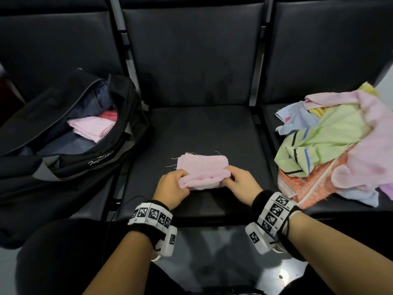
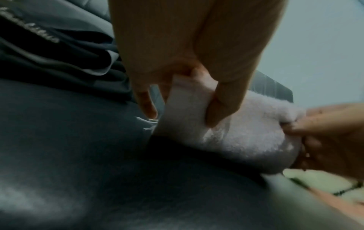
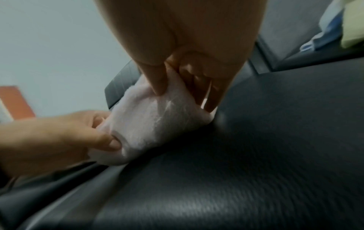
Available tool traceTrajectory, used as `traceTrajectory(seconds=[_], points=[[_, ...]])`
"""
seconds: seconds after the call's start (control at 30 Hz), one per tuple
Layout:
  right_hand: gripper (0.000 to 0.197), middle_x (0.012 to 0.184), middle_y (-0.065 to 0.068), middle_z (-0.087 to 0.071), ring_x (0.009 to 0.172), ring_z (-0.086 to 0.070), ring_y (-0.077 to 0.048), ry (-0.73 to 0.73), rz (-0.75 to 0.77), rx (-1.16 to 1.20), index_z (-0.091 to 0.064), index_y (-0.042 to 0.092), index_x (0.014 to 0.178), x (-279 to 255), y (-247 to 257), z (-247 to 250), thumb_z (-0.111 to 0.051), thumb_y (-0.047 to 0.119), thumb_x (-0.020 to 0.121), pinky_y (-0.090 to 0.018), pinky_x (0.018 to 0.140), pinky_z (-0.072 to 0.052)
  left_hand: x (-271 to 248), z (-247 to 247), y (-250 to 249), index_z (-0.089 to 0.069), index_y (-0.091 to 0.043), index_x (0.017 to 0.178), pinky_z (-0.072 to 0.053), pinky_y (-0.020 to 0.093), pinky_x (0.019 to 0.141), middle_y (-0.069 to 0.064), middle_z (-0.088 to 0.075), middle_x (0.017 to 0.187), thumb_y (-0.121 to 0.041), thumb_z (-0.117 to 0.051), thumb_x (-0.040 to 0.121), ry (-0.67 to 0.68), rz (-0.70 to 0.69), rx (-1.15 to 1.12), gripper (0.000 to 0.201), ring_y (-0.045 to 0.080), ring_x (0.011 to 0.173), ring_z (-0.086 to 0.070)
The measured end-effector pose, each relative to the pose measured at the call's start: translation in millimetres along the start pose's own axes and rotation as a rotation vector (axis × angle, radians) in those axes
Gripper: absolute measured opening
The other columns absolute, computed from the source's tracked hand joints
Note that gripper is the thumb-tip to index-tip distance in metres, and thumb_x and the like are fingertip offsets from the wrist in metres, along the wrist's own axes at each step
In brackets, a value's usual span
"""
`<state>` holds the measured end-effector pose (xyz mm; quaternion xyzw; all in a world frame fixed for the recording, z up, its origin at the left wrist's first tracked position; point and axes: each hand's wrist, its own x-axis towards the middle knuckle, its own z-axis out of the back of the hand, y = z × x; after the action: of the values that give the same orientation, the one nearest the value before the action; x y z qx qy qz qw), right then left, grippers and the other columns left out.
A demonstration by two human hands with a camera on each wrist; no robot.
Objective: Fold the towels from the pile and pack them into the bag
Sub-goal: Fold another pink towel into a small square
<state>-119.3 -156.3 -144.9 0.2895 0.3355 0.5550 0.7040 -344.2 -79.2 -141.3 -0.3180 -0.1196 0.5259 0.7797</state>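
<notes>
A small pink towel (image 1: pixel 202 169) lies folded on the middle black seat (image 1: pixel 212 128). My left hand (image 1: pixel 173 187) pinches its near left edge and my right hand (image 1: pixel 239 184) pinches its near right edge, lifting that edge off the seat. In the left wrist view the thumb and fingers of the left hand (image 2: pixel 185 87) clamp the pink towel (image 2: pixel 232 137). The right wrist view shows my right hand (image 3: pixel 187 74) pinching the pink towel (image 3: pixel 149 124). A black bag (image 1: pixel 70 128) stands unzipped on the left seat with a folded pink towel (image 1: pixel 92 127) and a red one (image 1: pixel 109 116) inside.
A loose pile of towels (image 1: pixel 336 143) in green, pink, orange, blue and yellow covers the right seat. Metal armrest bars (image 1: pixel 125 56) separate the seats. My dark-clothed knee (image 1: pixel 63 252) is at the lower left, in front of the bag.
</notes>
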Motion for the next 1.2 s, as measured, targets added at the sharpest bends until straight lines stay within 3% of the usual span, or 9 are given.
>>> traceTrajectory(seconds=[0.2,0.27,0.4,0.5,0.63,0.77,0.93,1.07,1.2], points=[[0.017,0.094,-0.018,-0.068,0.084,-0.061,-0.029,-0.077,-0.144,0.193,-0.064,0.002,0.092,6,-13,7,-0.059,0.018,0.090,-0.048,0.084,-0.050,3,0,-3,-0.068,-0.015,0.091,-0.043,0.010,0.061,-0.007,-0.067,0.082,-0.010,-0.076,0.080,-0.021,0.074,-0.376,0.014,0.005,0.072,-0.059],[0.019,0.097,-0.021,-0.069,0.090,-0.063,-0.035,-0.090,-0.170,0.217,-0.065,-0.001,0.095,6,-18,8,-0.059,0.016,0.089,-0.050,0.085,-0.050,4,-3,-4,-0.069,-0.016,0.091,-0.047,0.015,0.063,-0.006,-0.069,0.084,-0.016,-0.077,0.083,-0.011,0.086,-0.403,0.012,0.006,0.073,-0.062],[0.016,0.091,-0.019,-0.069,0.078,-0.059,-0.022,-0.126,-0.216,0.198,-0.065,0.001,0.089,7,-26,7,-0.062,0.017,0.087,-0.044,0.076,-0.050,6,-11,-3,-0.071,-0.011,0.093,-0.055,0.036,0.075,0.005,-0.074,0.091,-0.020,-0.075,0.087,-0.011,0.137,-0.457,0.011,0.020,0.084,-0.068],[0.015,0.079,-0.007,-0.065,0.074,-0.057,-0.019,-0.134,-0.253,0.105,-0.062,0.007,0.085,11,-34,4,-0.067,0.022,0.085,-0.033,0.066,-0.043,8,-19,0,-0.066,-0.021,0.082,-0.051,0.029,0.067,-0.003,-0.070,0.082,-0.024,-0.074,0.087,-0.045,0.174,-0.413,0.010,0.016,0.078,-0.064],[0.017,0.085,0.009,-0.064,0.080,-0.059,-0.008,-0.114,-0.301,0.065,-0.062,0.022,0.093,16,-40,1,-0.072,0.028,0.081,-0.017,0.064,-0.039,9,-27,7,-0.066,-0.021,0.089,-0.051,0.031,0.074,-0.004,-0.069,0.089,-0.032,-0.074,0.084,-0.066,0.275,-0.362,0.014,0.018,0.086,-0.065],[0.025,0.087,0.011,-0.063,0.083,-0.059,-0.009,-0.015,-0.320,0.012,-0.062,0.024,0.098,21,-40,2,-0.075,0.034,0.079,-0.020,0.065,-0.040,11,-30,10,-0.064,-0.020,0.102,-0.047,0.028,0.074,-0.004,-0.067,0.097,-0.033,-0.076,0.081,-0.067,0.341,-0.342,0.027,0.018,0.092,-0.063],[0.026,0.061,0.002,-0.050,0.061,-0.047,-0.014,0.033,-0.361,0.042,-0.056,0.014,0.063,27,-34,2,-0.078,0.024,0.074,-0.026,0.054,-0.035,10,-32,10,-0.060,-0.024,0.098,-0.045,0.026,0.071,-0.008,-0.065,0.096,-0.028,-0.075,0.082,-0.064,0.342,-0.354,0.023,0.017,0.092,-0.061],[0.025,0.058,0.003,-0.048,0.059,-0.045,-0.012,-0.028,-0.328,0.185,-0.056,0.012,0.061,24,-20,9,-0.078,0.016,0.073,-0.025,0.053,-0.035,8,-26,9,-0.064,-0.025,0.097,-0.048,0.027,0.077,-0.007,-0.066,0.096,-0.027,-0.077,0.079,-0.031,0.349,-0.331,0.023,0.019,0.097,-0.064],[0.013,0.063,0.003,-0.058,0.061,-0.051,-0.009,-0.057,-0.062,0.133,-0.063,0.011,0.071,19,26,36,-0.076,0.016,0.071,-0.023,0.057,-0.042,9,-5,-2,-0.056,-0.023,0.131,-0.044,0.034,0.105,0.005,-0.055,0.129,-0.022,-0.082,0.071,0.028,0.202,-0.269,0.065,0.022,0.122,-0.053]])
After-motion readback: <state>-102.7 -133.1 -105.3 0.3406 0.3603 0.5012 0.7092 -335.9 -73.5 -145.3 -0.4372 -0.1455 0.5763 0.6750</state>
